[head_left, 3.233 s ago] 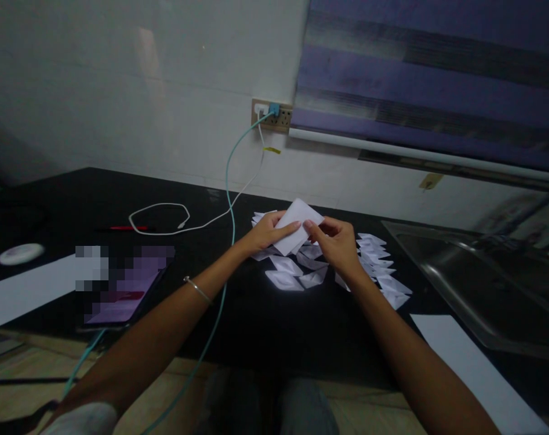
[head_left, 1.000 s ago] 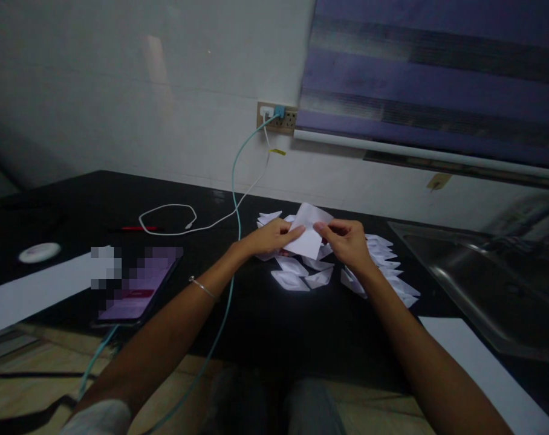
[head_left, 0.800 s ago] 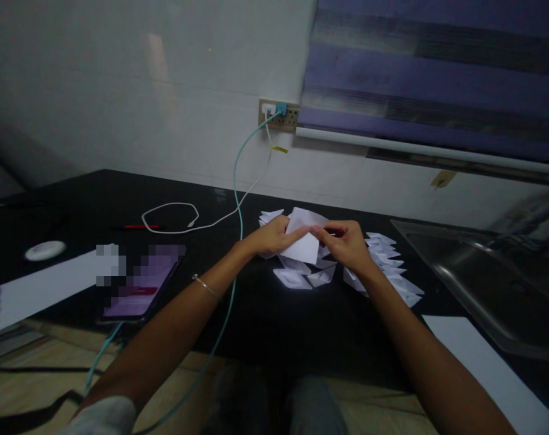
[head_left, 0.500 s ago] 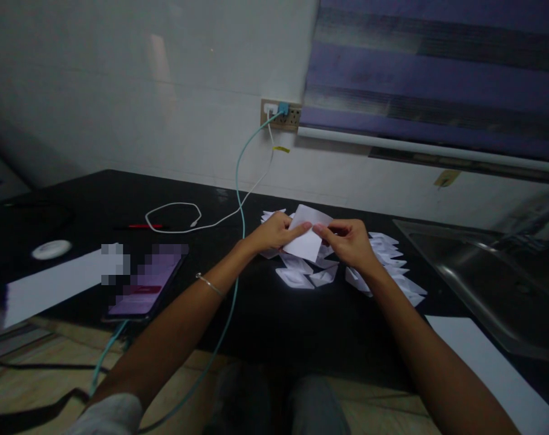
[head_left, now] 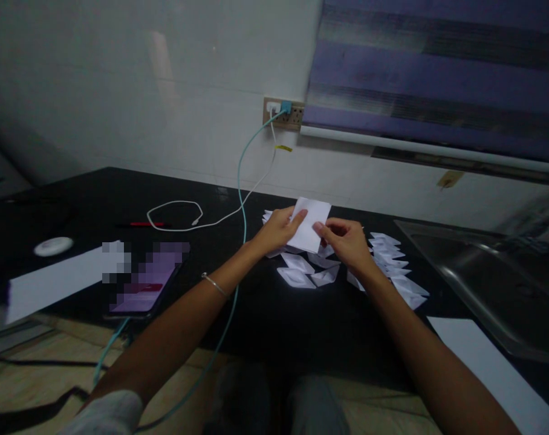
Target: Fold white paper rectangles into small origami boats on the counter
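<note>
A small white piece of paper (head_left: 311, 220), which looks folded, is held up over the black counter between both hands. My left hand (head_left: 281, 228) grips its left side, thumb lying on the face. At the lower right edge, my right hand (head_left: 344, 240) pinches the sheet between thumb and fingers. Beneath and behind the hands lie several folded paper boats (head_left: 296, 277), partly covered by the paper and fingers. A second group of folded paper boats (head_left: 399, 269) sits right of my right wrist, overlapping in a row.
A phone (head_left: 150, 281) and a white paper strip (head_left: 61, 284) lie at left, near a white round object (head_left: 53, 246) and a red pen (head_left: 142, 224). Cables cross the counter (head_left: 274, 326) from the wall socket (head_left: 297, 115). At right are a metal sink (head_left: 456, 272) and paper sheets (head_left: 487, 362).
The paper has risen slightly and now faces me flatter and more upright. My left thumb has drawn back from my right thumb; both hands still hold the sheet.
</note>
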A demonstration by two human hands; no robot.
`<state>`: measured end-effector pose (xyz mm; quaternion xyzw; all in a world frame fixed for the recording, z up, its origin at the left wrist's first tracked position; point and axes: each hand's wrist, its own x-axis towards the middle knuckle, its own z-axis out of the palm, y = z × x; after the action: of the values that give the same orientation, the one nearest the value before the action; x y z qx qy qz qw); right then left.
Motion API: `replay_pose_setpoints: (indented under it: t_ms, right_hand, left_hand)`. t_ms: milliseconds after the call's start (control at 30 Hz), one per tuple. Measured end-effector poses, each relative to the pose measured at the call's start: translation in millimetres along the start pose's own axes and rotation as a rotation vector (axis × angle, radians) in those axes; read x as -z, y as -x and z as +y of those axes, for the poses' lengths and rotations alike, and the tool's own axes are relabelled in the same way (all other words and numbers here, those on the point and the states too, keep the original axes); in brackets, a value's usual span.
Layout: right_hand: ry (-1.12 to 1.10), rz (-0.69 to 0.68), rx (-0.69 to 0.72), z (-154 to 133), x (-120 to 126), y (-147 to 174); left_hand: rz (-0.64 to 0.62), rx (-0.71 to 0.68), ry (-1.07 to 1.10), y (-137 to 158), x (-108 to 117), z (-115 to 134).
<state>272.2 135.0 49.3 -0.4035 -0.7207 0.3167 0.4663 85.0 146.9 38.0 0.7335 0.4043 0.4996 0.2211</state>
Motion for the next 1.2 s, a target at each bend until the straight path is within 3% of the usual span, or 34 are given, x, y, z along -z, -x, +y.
replay_pose_setpoints:
  t_ms: [467,833,1067,1200]
  right_hand:
    - [0.021,-0.029,0.02,2,7,-2]
    - [0.097,-0.178,0.088,1,9,0]
    - [0.074,-0.188,0.057,4,7,-1]
    - [0.04,-0.207,0.044,9,8,-2]
  left_hand:
    - [-0.111,0.062,-0.021,-1,14,-3]
    - [-0.071,0.012,0.15,-4,15,-15]
    - [0.061,-0.052,0.042,-5,12,-19]
    - [0.015,-0.054,0.108,-4,13,-14]
